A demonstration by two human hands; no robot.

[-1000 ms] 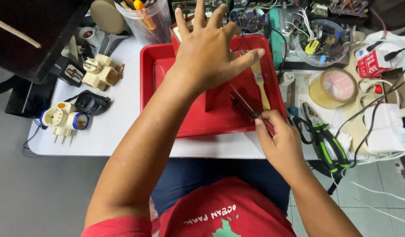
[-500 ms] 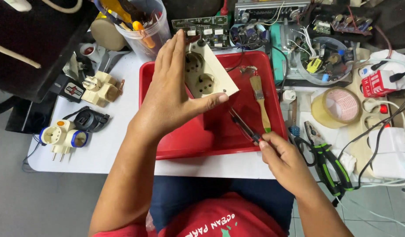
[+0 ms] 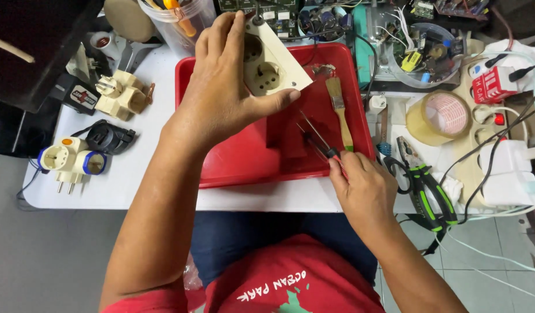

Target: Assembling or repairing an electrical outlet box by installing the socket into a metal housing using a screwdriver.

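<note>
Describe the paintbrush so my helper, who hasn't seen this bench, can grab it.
Find the red tray at the table's middle. The paintbrush lies on its right side, just above the right hand: pale wooden handle, flat bristles pointing away, unlike the thin dark screwdriver beside it.

The left hand [image 3: 221, 95], flat over the red tray [image 3: 233, 162] a second ago, now holds the cream double socket [image 3: 270, 64] lifted and tilted, face up; the right hand [image 3: 363, 185] sits nearer the tray edge, gripping the screwdriver [image 3: 317, 139].
</note>
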